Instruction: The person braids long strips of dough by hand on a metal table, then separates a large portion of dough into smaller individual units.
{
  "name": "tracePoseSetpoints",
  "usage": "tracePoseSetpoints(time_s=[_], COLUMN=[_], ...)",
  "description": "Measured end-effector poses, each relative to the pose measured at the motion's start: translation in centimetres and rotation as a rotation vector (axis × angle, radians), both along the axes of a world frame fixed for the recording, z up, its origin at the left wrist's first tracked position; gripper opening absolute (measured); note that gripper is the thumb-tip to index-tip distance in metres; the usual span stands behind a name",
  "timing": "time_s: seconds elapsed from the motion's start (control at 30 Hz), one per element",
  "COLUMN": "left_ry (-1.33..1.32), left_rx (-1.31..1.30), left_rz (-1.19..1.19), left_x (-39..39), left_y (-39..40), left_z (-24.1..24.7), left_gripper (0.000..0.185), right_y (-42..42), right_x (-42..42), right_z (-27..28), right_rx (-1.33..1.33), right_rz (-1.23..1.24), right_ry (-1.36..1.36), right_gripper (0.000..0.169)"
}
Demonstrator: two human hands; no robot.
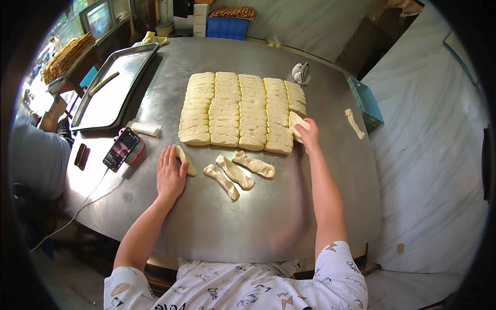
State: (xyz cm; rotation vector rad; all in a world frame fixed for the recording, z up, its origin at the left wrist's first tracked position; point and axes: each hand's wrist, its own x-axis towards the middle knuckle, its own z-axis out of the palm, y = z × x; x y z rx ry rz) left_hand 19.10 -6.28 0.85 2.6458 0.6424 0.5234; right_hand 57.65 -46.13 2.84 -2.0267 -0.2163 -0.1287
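Observation:
My right hand [309, 135] grips a pale dough piece [298, 123] at the near right corner of a dough block, thumb on top of it. The dough block [240, 108] is made of many short strips pressed together in several columns. Palm down on the steel table [248, 224], my left hand [171, 170] touches a dough strip [186, 161] that shows between index finger and thumb; the hand hides part of it. Between my hands lie three loose strips: a thin one [221, 182], a middle one [235, 172] and a wider one [254, 164].
A metal tray [112, 102] with one twisted dough stick [103, 84] stands at left. Nearer are a phone [121, 149] on a stand, its cable [83, 207] and a dark small object [81, 156]. Another strip [354, 124] and a teal crate [365, 104] are right. A person [38, 155] sits at left.

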Motion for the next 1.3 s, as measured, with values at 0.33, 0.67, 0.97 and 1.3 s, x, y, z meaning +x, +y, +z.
tracePoseSetpoints(time_s=[0.33,0.67,0.97,1.3], left_ry=[-0.299,-0.479,-0.773,-0.479], left_rx=[0.107,-1.873,-1.387,-1.06], left_rz=[-0.089,-0.083,-0.061,-0.542], left_x=[-1.5,-2.3,0.9,-2.5], left_y=[-1.8,-19.5,-16.9,-12.0], left_z=[1.0,8.6,3.1,4.6], left_gripper=[0.068,0.04,0.02,0.047], right_y=[-0.5,6.9,8.3,4.8], right_x=[-20.3,-34.7,-36.5,-38.9], right_z=[7.7,7.6,6.0,6.4], right_rx=[-0.421,-0.084,0.009,-0.129], right_rz=[0.052,0.337,0.288,0.368], right_ry=[-0.571,-0.599,-0.489,-0.438], right_gripper=[0.042,0.046,0.027,0.03])
